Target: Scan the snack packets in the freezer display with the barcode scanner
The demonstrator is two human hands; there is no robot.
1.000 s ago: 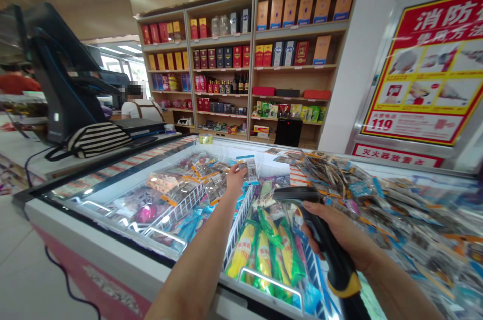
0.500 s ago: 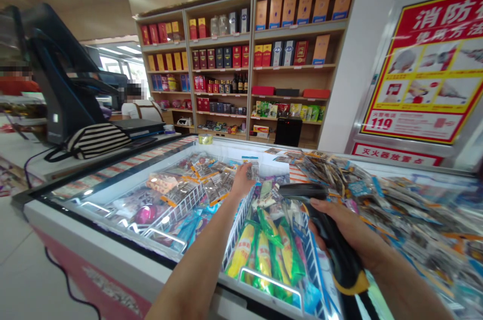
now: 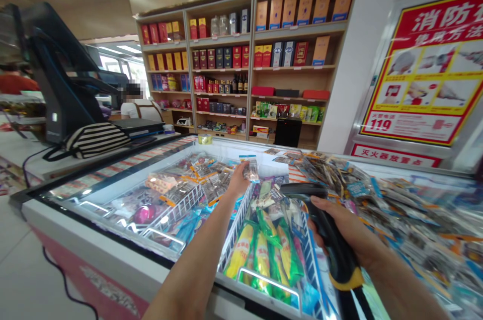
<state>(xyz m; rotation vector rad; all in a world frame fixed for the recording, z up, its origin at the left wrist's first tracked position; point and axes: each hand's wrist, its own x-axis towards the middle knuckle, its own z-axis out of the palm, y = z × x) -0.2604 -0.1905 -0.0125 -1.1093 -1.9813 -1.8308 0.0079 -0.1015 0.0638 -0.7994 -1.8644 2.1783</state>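
My left hand (image 3: 238,179) reaches over the chest freezer (image 3: 113,259) and pinches a small clear packet (image 3: 250,169) with a blue top edge and dark contents. In my right hand (image 3: 335,219) is a black barcode scanner (image 3: 332,239) with a yellow band, its head pointing left. Below the scanner head, a white wire basket (image 3: 241,212) holds yellow-and-green ice cream packs (image 3: 262,257). Further left, packets with orange edges (image 3: 217,184) lie among other wrapped goods. A large heap of similar packets (image 3: 411,209) spreads to the right of the scanner.
A dark checkout terminal (image 3: 56,73) and a striped bag (image 3: 97,140) stand on the counter at left. Behind it is a person in a white top (image 3: 141,108). Shelves of boxed goods (image 3: 226,58) line the back wall. A red-and-yellow poster (image 3: 426,68) hangs at right.
My left hand has shifted slightly left with the packet, which now shows more clearly. The scanner in my right hand has hardly moved.
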